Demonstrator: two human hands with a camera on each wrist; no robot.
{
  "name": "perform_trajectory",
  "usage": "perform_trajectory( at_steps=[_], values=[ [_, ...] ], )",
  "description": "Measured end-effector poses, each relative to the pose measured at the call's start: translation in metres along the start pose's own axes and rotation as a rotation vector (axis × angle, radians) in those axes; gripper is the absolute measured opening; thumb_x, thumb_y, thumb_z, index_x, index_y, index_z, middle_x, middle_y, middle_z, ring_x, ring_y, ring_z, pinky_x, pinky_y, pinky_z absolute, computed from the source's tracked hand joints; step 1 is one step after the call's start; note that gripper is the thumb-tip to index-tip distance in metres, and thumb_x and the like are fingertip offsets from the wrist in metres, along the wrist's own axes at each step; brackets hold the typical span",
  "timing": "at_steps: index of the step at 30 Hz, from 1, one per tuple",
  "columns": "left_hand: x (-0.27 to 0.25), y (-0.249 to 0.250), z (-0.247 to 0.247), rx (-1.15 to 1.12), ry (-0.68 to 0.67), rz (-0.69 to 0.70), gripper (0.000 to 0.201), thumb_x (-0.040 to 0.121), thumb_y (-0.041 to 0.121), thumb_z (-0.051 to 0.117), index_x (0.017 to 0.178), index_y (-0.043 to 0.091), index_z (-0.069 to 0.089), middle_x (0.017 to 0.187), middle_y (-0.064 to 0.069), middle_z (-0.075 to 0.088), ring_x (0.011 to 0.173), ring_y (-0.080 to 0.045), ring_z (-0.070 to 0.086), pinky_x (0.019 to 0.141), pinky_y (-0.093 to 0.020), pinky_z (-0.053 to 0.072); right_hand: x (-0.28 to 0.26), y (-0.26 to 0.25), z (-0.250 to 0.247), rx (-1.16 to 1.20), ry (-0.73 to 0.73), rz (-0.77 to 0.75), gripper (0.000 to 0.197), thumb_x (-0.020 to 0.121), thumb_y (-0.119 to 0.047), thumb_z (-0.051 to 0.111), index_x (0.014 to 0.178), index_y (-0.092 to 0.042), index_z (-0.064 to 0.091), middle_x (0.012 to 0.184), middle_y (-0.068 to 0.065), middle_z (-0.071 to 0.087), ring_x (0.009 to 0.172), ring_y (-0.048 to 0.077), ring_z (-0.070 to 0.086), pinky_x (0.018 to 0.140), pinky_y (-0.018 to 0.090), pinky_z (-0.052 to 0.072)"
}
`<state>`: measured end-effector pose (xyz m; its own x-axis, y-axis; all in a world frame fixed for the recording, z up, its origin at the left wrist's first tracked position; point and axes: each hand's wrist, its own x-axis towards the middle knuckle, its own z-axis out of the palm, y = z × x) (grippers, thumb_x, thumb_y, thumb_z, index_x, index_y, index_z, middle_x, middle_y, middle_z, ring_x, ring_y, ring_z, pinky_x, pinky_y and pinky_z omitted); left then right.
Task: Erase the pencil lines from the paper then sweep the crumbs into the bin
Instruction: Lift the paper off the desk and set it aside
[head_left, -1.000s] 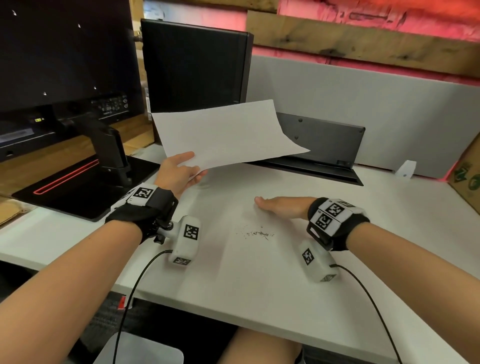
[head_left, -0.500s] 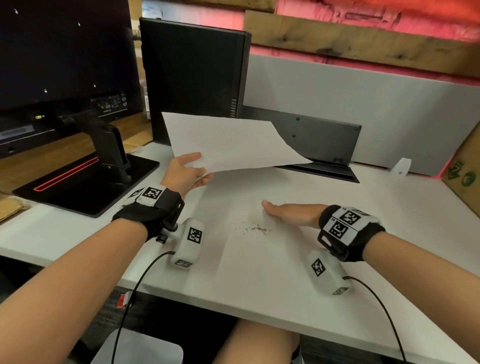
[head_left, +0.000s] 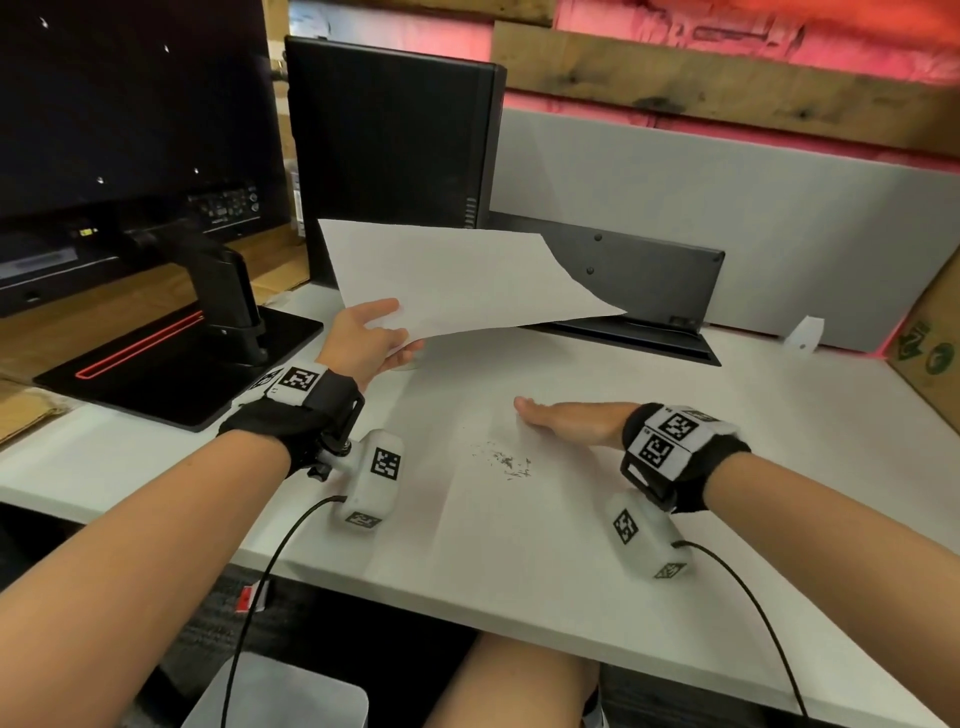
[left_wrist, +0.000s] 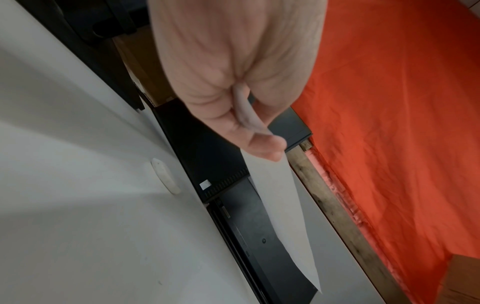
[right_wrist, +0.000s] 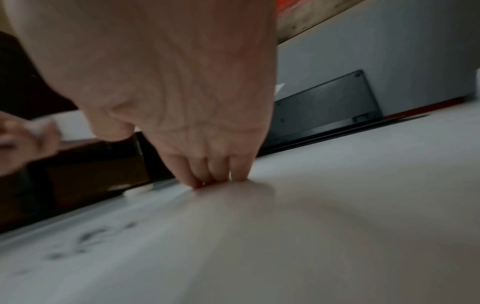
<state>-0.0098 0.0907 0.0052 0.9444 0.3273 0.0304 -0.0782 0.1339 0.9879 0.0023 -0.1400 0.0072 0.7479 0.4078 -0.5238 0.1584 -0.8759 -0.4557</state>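
my left hand (head_left: 370, 340) pinches the paper (head_left: 462, 283) up off the worktop (head_left: 753, 467). my right hand (head_left: 566, 423), flat and empty, stands edge-down behind the crumbs (head_left: 501, 460). i'd sweep low and slow toward the near edge, over the bin (head_left: 280, 696).

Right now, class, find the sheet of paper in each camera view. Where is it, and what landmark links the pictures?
Head: paper upper centre, lifted off the desk, pinched by the left hand.
Left wrist: paper runs edge-on from the thumb toward the bottom.
Right wrist: only a blurred pale strip at left; cannot tell.
Shared landmark: black keyboard leaning against the grey partition.
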Motion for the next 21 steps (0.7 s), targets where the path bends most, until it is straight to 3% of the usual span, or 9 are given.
perform_trajectory(
  at_steps=[2, 5, 9, 11, 16, 18, 19, 21],
  values=[
    [0.0, 0.0, 0.001, -0.001, 0.0, -0.002, 0.045, 0.093, -0.011, 0.046, 0.135, 0.002, 0.043, 0.113, -0.016, 0.053, 0.074, -0.017, 0.062, 0.052, -0.013, 0.053, 0.0, -0.003, 0.012, 0.009, -0.079, -0.042, 0.071, 0.094, -0.061, 0.014, 0.148, -0.016, 0.023, 0.155, -0.007, 0.02, 0.143, 0.008, 0.018, 0.119, 0.03, 0.007],
    [0.001, 0.0, 0.0, 0.0, -0.004, -0.006, 0.045, 0.093, -0.011, 0.045, 0.135, 0.001, 0.043, 0.112, -0.015, 0.052, 0.074, -0.017, 0.062, 0.052, -0.013, 0.053, -0.004, -0.006, 0.013, 0.115, -0.21, -0.095, 0.066, 0.095, -0.058, 0.013, 0.147, -0.018, 0.029, 0.152, -0.011, 0.027, 0.139, 0.005, 0.025, 0.112, 0.017, 0.014],
    [0.001, 0.0, 0.001, -0.002, -0.005, -0.005, 0.045, 0.092, -0.012, 0.044, 0.136, 0.0, 0.042, 0.109, -0.015, 0.053, 0.073, -0.017, 0.062, 0.051, -0.013, 0.051, 0.008, -0.017, -0.009, 0.02, 0.012, -0.067, 0.067, 0.095, -0.058, 0.014, 0.144, -0.018, 0.034, 0.153, -0.003, 0.029, 0.14, 0.011, 0.026, 0.116, 0.027, 0.009],
    [0.0, 0.001, 0.0, -0.009, 0.001, -0.009, 0.045, 0.092, -0.012, 0.044, 0.136, 0.0, 0.042, 0.109, -0.015, 0.052, 0.073, -0.017, 0.062, 0.05, -0.013, 0.051, 0.017, -0.024, -0.015, -0.079, 0.042, -0.011, 0.07, 0.095, -0.058, 0.013, 0.143, -0.013, 0.035, 0.152, 0.001, 0.031, 0.14, 0.015, 0.026, 0.114, 0.028, 0.01],
    [0.002, 0.002, -0.003, -0.005, 0.027, 0.001, 0.045, 0.092, -0.012, 0.045, 0.135, 0.0, 0.043, 0.113, -0.017, 0.052, 0.061, -0.013, 0.067, 0.05, -0.013, 0.051, 0.035, -0.038, -0.008, -0.147, -0.051, -0.012, 0.066, 0.096, -0.057, 0.013, 0.15, -0.02, 0.007, 0.157, -0.007, 0.005, 0.145, 0.009, 0.003, 0.115, 0.027, -0.003],
    [0.005, 0.001, -0.004, 0.004, 0.035, 0.001, 0.044, 0.092, -0.012, 0.045, 0.135, -0.001, 0.044, 0.108, -0.015, 0.053, 0.053, -0.008, 0.067, 0.049, -0.013, 0.051, 0.038, -0.037, 0.002, -0.129, -0.106, -0.06, 0.066, 0.094, -0.061, 0.014, 0.15, -0.027, 0.007, 0.157, -0.013, 0.005, 0.144, 0.005, 0.004, 0.116, 0.027, -0.002],
    [0.006, 0.001, -0.004, 0.008, 0.038, 0.0, 0.044, 0.092, -0.013, 0.045, 0.134, -0.001, 0.044, 0.108, -0.015, 0.053, 0.051, -0.006, 0.067, 0.049, -0.013, 0.051, 0.036, -0.034, 0.006, -0.124, -0.135, -0.077, 0.066, 0.093, -0.063, 0.015, 0.15, -0.029, 0.013, 0.156, -0.015, 0.01, 0.143, 0.003, 0.009, 0.116, 0.023, 0.001],
    [0.007, 0.001, -0.005, 0.017, 0.038, -0.005, 0.044, 0.091, -0.013, 0.046, 0.134, 0.0, 0.044, 0.108, -0.015, 0.053, 0.05, -0.005, 0.066, 0.049, -0.013, 0.05, 0.026, -0.024, 0.008, -0.081, -0.21, -0.11, 0.062, 0.095, -0.059, 0.016, 0.147, -0.026, 0.026, 0.152, -0.016, 0.024, 0.138, -0.001, 0.022, 0.106, 0.005, 0.013]
  ],
)
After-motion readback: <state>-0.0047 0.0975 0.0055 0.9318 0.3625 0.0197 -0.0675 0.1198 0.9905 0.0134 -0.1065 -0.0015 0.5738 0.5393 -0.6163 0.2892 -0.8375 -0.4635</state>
